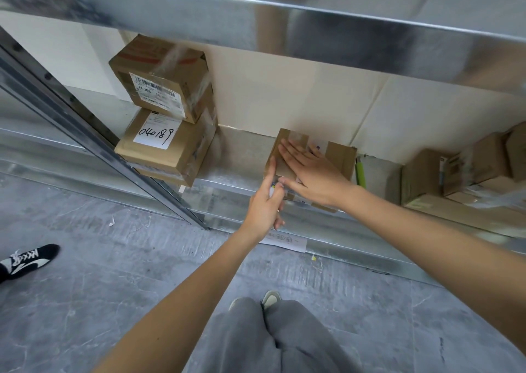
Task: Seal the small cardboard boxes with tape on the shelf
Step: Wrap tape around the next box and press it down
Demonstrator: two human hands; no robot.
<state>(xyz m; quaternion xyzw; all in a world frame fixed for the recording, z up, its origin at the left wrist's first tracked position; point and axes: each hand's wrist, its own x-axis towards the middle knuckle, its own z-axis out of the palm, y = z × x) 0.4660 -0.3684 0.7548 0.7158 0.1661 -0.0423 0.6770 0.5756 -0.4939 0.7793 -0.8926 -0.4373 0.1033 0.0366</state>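
A small cardboard box [340, 156] stands on the metal shelf [236, 173], close to its front edge. A strip of clear tape [297, 138] runs across the box's top. My right hand [310, 170] lies flat on that top with straight fingers, pressing on the tape. My left hand [264, 204] is at the box's front left corner. Its forefinger stretches straight up along the left edge and touches it, while the other fingers curl below the shelf edge. A white label on the box front shows between the two hands.
Two taped, labelled boxes [165, 111] are stacked at the shelf's left, behind a slanted steel upright [85, 133]. More boxes [455, 176] sit at the right. A green-handled tool [360, 173] lies behind the small box. An upper shelf beam [256, 17] overhangs. Another person's shoe [28, 259] is on the floor.
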